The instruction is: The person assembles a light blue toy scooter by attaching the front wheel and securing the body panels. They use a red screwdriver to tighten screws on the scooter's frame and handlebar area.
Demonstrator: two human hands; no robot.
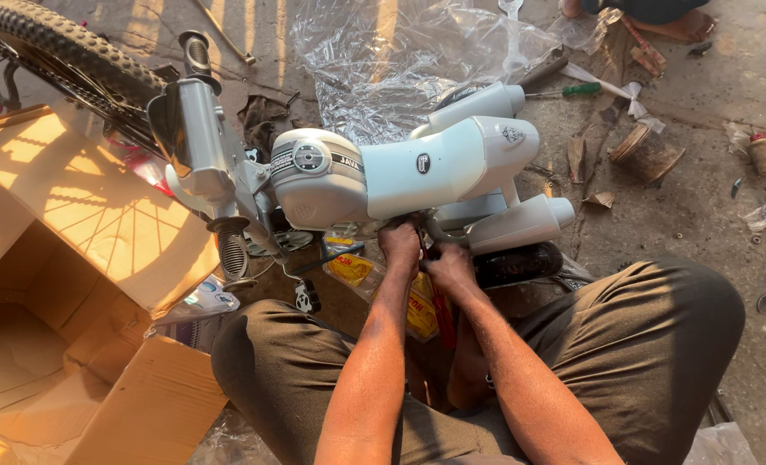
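White toy motorbike (383,176) looks mostly assembled already: tank, handlebar (195,112) and exhausts are on. Left hand (399,241) and right hand (449,265) have fingers curled tight on its underside, probably around a small fitting; can't really see it. Cardboard box (73,284) sits left of them.

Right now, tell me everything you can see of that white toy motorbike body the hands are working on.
The white toy motorbike body looks like glossy moulded plastic: a rounded tank with a round cap and badge, a long seat section, and cylinder-shaped side pieces like exhausts. It lies across the person's lap area, handlebar end toward the cardboard box, above clear plastic wrap. The left hand and right hand grip its underside near the middle; what they hold there is hidden.
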